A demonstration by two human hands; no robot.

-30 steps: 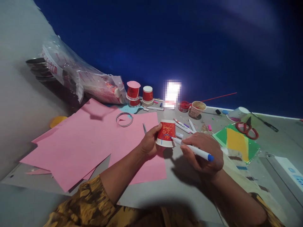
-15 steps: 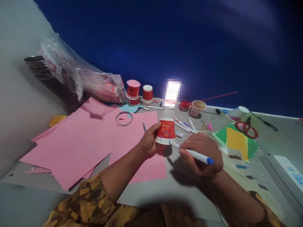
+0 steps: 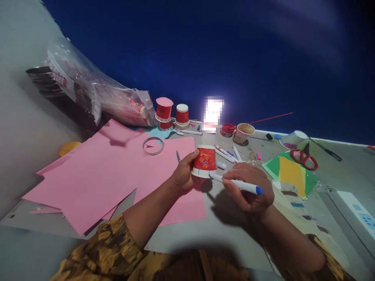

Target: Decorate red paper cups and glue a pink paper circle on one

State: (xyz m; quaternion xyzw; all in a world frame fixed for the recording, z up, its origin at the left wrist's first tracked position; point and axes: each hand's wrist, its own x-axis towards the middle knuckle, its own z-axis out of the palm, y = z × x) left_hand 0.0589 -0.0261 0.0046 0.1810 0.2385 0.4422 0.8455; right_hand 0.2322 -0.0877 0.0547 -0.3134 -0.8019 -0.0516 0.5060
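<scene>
My left hand (image 3: 186, 171) is wrapped around the left side of a red and white paper cup (image 3: 206, 158), which is upside down with its wide rim lowest. Gold writing and blue marker lines show on the cup's side. Between the fingers of my right hand (image 3: 252, 187) is a white marker pen (image 3: 238, 184) with a blue end. Its tip meets the white band near the cup's rim, at the lower end of a blue line. Pink paper sheets (image 3: 88, 175) lie below and left of my left hand.
Upturned cups (image 3: 182, 114), a printed paper cup (image 3: 243, 134) and a bright blurred screen (image 3: 213, 115) stand along the back. Loose markers (image 3: 225, 154) lie behind the held cup. Red-handled scissors (image 3: 304, 158) rest on green and yellow paper (image 3: 293, 175), near a power strip (image 3: 357, 210). A roll of tape (image 3: 153, 153) lies on pink paper.
The whole view has shifted very slightly. Both hands keep nearly the same pose, with the marker tip still at the cup's lower band.
</scene>
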